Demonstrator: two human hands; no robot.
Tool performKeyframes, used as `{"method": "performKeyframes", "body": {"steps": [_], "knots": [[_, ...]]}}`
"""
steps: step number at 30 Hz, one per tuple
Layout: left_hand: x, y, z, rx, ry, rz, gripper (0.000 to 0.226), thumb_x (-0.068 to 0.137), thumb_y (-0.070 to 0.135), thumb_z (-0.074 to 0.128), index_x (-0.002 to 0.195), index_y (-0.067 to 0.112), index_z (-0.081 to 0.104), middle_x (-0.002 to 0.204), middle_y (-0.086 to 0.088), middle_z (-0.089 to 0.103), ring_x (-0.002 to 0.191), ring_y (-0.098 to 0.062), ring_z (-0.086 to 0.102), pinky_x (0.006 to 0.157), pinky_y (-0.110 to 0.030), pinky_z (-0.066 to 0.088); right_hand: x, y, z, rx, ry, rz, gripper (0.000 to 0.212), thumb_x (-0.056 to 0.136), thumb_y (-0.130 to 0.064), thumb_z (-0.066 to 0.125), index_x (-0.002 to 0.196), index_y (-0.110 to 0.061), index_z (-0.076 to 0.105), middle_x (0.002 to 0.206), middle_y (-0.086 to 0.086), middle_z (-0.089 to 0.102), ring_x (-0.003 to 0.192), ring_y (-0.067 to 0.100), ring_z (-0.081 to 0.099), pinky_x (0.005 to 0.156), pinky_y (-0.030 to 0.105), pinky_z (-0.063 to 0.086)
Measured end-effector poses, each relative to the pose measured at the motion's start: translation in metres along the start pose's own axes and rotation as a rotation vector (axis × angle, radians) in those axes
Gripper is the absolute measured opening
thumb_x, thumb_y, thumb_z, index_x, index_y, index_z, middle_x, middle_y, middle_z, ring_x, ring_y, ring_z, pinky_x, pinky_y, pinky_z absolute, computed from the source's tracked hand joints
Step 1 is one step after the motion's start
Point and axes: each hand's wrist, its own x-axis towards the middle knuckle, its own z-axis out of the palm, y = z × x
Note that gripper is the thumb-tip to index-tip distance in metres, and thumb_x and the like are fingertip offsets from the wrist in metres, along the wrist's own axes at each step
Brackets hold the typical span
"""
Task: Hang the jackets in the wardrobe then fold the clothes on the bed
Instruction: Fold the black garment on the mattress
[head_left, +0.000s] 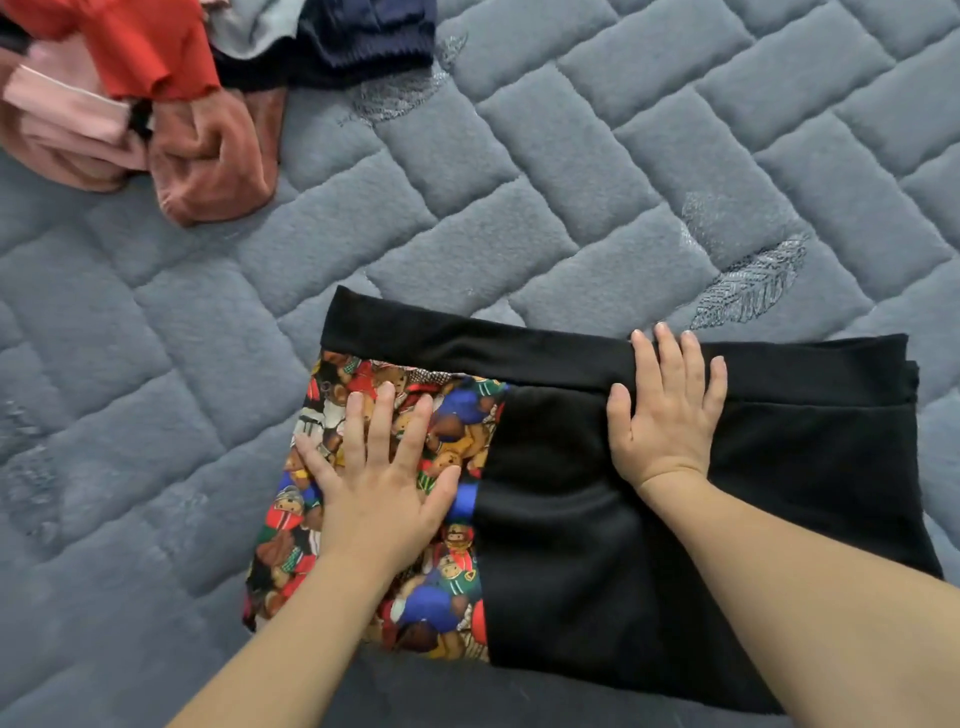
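A black garment (561, 540) with a colourful teddy-bear print panel (447, 587) lies flat on the grey quilted bed (467, 208), its far edge folded over as a black band. My left hand (379, 467) presses flat on the print panel, fingers spread and straight. My right hand (667, 410) lies flat on the black cloth, fingertips resting on the folded band. Neither hand grips anything.
A loose heap of clothes sits at the far left: a red piece (140, 47), pink pieces (62, 114), a rust-brown velvet piece (213, 156) and a navy garment (363, 36). Grey bedspread surrounds the black garment on the far and left sides.
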Motion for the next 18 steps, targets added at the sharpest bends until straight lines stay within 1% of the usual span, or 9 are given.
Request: {"method": "performKeyframes", "body": {"steps": [5, 6, 8, 10, 11, 13, 16, 17, 18], "knots": [[0.002, 0.011, -0.002, -0.02, 0.078, -0.057, 0.079, 0.087, 0.065, 0.026, 0.156, 0.029, 0.012, 0.164, -0.008, 0.004, 0.15, -0.033, -0.002, 0.106, -0.077, -0.004, 0.0, -0.001, 0.0, 0.01, 0.014, -0.01, 0.062, 0.091, -0.043, 0.027, 0.146, -0.015, 0.04, 0.153, 0.009, 0.036, 0.145, 0.029, 0.022, 0.118, 0.048, 0.0], [-0.008, 0.018, 0.0, -0.052, 0.113, -0.013, 0.081, 0.086, 0.066, 0.03, 0.156, 0.027, 0.016, 0.164, -0.008, 0.006, 0.15, -0.032, 0.0, 0.107, -0.075, -0.006, -0.001, -0.001, 0.0, 0.006, 0.013, -0.011, 0.063, 0.091, -0.043, 0.027, 0.146, -0.015, 0.039, 0.153, 0.009, 0.035, 0.145, 0.029, 0.022, 0.118, 0.048, 0.001], [-0.046, 0.028, 0.013, -0.063, 0.152, 0.208, 0.082, 0.084, 0.069, 0.039, 0.154, 0.025, 0.028, 0.163, -0.007, 0.012, 0.151, -0.031, 0.007, 0.107, -0.075, -0.005, -0.001, -0.001, -0.001, -0.011, 0.01, -0.01, 0.063, 0.091, -0.043, 0.025, 0.147, -0.015, 0.038, 0.153, 0.008, 0.034, 0.145, 0.028, 0.021, 0.119, 0.048, 0.001], [-0.089, 0.014, 0.029, 0.008, 0.108, 0.372, 0.082, 0.082, 0.072, 0.042, 0.151, 0.028, 0.035, 0.163, -0.005, 0.015, 0.151, -0.028, 0.011, 0.107, -0.077, 0.007, -0.002, -0.002, -0.003, -0.032, -0.005, -0.009, 0.065, 0.091, -0.044, 0.022, 0.148, -0.015, 0.036, 0.154, 0.009, 0.032, 0.145, 0.028, 0.019, 0.119, 0.049, 0.0], [-0.105, -0.002, 0.036, 0.041, 0.083, 0.382, 0.083, 0.081, 0.075, 0.041, 0.15, 0.03, 0.036, 0.163, -0.004, 0.018, 0.15, -0.027, 0.012, 0.106, -0.076, 0.012, -0.003, -0.003, -0.005, -0.04, -0.019, -0.009, 0.066, 0.091, -0.044, 0.021, 0.148, -0.015, 0.034, 0.155, 0.009, 0.031, 0.145, 0.028, 0.018, 0.119, 0.049, 0.0], [-0.123, -0.036, 0.038, 0.032, 0.031, 0.291, 0.086, 0.077, 0.08, 0.039, 0.15, 0.037, 0.032, 0.162, -0.004, 0.02, 0.149, -0.028, 0.015, 0.108, -0.075, 0.011, -0.004, -0.006, -0.01, -0.066, -0.052, -0.005, 0.068, 0.09, -0.044, 0.018, 0.149, -0.014, 0.031, 0.156, 0.011, 0.027, 0.146, 0.029, 0.015, 0.119, 0.05, -0.001], [-0.125, -0.072, 0.026, -0.093, -0.071, -0.055, 0.093, 0.073, 0.087, 0.027, 0.153, 0.047, 0.003, 0.164, 0.003, -0.002, 0.15, -0.025, 0.001, 0.113, -0.064, -0.002, -0.005, -0.02, -0.023, -0.114, -0.129, 0.045, 0.069, 0.087, -0.038, 0.019, 0.15, -0.009, 0.027, 0.156, 0.013, 0.026, 0.146, 0.03, 0.014, 0.118, 0.054, -0.004], [-0.123, -0.077, 0.021, -0.179, -0.091, -0.203, 0.095, 0.074, 0.085, 0.03, 0.153, 0.044, 0.0, 0.162, 0.003, -0.001, 0.148, -0.025, 0.003, 0.115, -0.058, 0.004, -0.003, -0.034, -0.03, -0.095, -0.142, 0.008, 0.069, 0.086, -0.034, 0.023, 0.149, -0.007, 0.029, 0.154, 0.013, 0.03, 0.144, 0.029, 0.019, 0.118, 0.055, -0.002], [-0.118, -0.081, 0.018, -0.292, -0.081, -0.325, 0.094, 0.075, 0.08, 0.04, 0.153, 0.038, 0.008, 0.158, 0.0, 0.01, 0.143, -0.028, 0.014, 0.115, -0.053, 0.014, 0.001, -0.053, -0.036, -0.032, -0.149, -0.077, 0.068, 0.083, -0.031, 0.029, 0.146, -0.006, 0.033, 0.149, 0.013, 0.038, 0.14, 0.029, 0.028, 0.117, 0.053, 0.003]]}}
